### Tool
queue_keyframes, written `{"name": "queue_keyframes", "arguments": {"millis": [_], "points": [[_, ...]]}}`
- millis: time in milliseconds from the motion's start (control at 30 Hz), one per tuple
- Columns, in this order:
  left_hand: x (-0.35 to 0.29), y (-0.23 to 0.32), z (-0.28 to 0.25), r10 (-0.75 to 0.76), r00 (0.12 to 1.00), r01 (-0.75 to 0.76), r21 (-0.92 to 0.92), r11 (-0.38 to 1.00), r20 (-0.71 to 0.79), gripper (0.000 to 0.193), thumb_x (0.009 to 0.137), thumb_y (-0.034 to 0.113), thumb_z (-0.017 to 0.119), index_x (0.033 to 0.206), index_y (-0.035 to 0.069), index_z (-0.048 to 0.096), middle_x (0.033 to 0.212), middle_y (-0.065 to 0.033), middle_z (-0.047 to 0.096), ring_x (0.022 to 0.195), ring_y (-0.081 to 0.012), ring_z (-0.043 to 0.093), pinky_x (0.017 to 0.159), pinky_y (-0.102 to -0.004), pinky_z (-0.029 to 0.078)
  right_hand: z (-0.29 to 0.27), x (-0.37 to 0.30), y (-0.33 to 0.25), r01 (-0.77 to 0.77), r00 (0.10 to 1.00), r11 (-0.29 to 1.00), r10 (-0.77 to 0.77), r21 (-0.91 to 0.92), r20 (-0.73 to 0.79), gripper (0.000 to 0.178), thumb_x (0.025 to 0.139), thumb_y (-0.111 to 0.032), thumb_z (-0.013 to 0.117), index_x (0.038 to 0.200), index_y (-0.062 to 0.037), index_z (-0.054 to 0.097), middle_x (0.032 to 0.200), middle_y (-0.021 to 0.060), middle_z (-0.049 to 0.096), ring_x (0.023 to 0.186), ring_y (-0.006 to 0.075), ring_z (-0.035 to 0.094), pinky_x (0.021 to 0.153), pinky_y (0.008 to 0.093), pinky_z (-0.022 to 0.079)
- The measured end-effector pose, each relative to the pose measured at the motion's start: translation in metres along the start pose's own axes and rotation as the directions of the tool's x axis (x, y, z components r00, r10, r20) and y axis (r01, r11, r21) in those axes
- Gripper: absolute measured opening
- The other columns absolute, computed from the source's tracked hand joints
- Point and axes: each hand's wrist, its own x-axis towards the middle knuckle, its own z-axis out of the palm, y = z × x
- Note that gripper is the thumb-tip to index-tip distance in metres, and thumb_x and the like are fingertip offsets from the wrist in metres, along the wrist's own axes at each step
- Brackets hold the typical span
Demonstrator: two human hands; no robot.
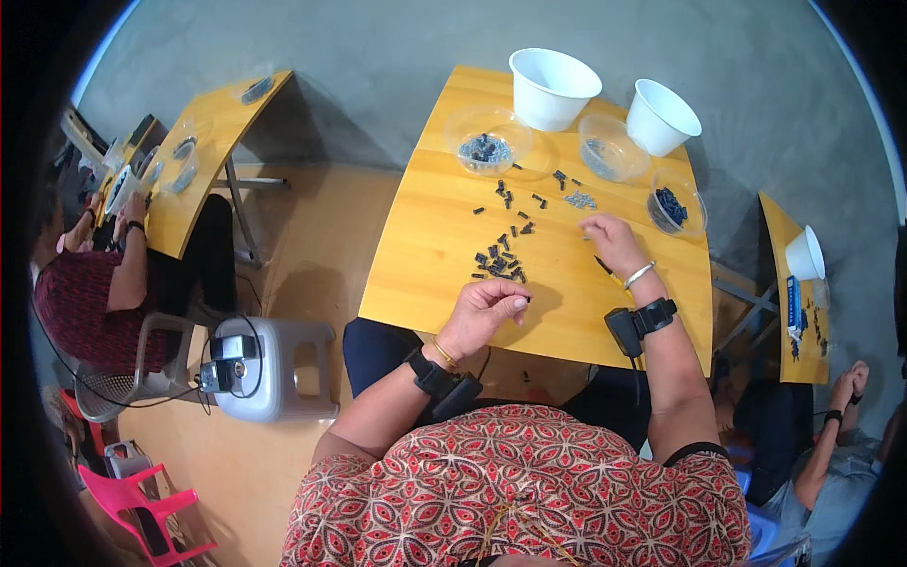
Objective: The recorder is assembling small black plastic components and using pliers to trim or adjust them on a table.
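Note:
My left hand (484,317) is closed in a pinch at the near edge of the yellow table (406,274), with a small dark piece (527,299) just showing at its fingertips. My right hand (616,248) is over the table with its fingers bent together; whatever is in them is too small to make out. Just beyond it lies a little heap of small silver pieces (580,200). Small black plastic parts (499,265) are piled beyond my left hand, with more scattered farther up the table. A black-tipped, yellow slim tool (607,268) lies partly hidden by my right wrist.
Clear bowls (452,132) of small parts stand along the far side, one with dark pieces (671,206) at right. Behind them are white tubs (556,93). A grey stool (269,378) is on the left. Other people sit at tables on both sides.

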Motion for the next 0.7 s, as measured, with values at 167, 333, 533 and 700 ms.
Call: {"name": "queue_keyframes", "arguments": {"millis": [167,333,533,700], "points": [[0.0,-0.002,-0.002,0.002,1.0,-0.002,-0.084,0.996,-0.007,0.011,0.082,0.005,0.056,0.09,-0.001,0.06,0.075,-0.0055,0.06,0.066,-0.0121,0.056,0.064,-0.0253,0.047,0.001,-0.003,0.023,-0.361,0.929,0.793,0.348,0.491,0.121,0.012,0.08,-0.007,0.053,0.087,-0.0004,0.06,0.076,0.008,0.06,0.069,0.0146,0.056,0.064,0.0279,0.045],[0.003,0.0,-0.001,-0.016,1.0,0.015,-0.096,0.995,-0.006,0.011,0.083,0.005,0.056,0.09,-0.001,0.06,0.076,-0.0042,0.06,0.067,-0.0102,0.056,0.065,-0.0233,0.047,-0.015,-0.004,0.044,-0.381,0.918,0.768,0.382,0.515,0.11,0.014,0.08,-0.01,0.055,0.089,-0.0002,0.059,0.074,0.0076,0.059,0.067,0.0143,0.054,0.062,0.0276,0.045],[0.002,0.002,0.0,-0.032,0.999,0.032,-0.046,0.998,-0.009,0.011,0.082,0.006,0.057,0.089,-0.001,0.06,0.076,-0.0033,0.06,0.066,-0.01,0.056,0.065,-0.0229,0.047,0.009,-0.011,-0.012,0.01,0.987,0.949,0.041,-0.315,0.155,0.01,0.075,-0.007,0.053,0.083,-0.0018,0.055,0.075,0.0164,0.056,0.071,0.0328,0.054,0.064,0.0376,0.045],[-0.003,0.003,-0.002,-0.012,1.0,0.012,-0.013,1.0,-0.002,0.011,0.082,0.007,0.057,0.089,-0.002,0.06,0.075,-0.0026,0.06,0.067,-0.0092,0.056,0.065,-0.022,0.046,-0.017,0.013,-0.064,0.119,0.944,0.982,-0.159,-0.15,-0.29,0.004,0.077,-0.004,0.052,0.081,-0.0019,0.053,0.073,0.0144,0.055,0.07,0.0309,0.055,0.062,0.0352,0.044]]}}
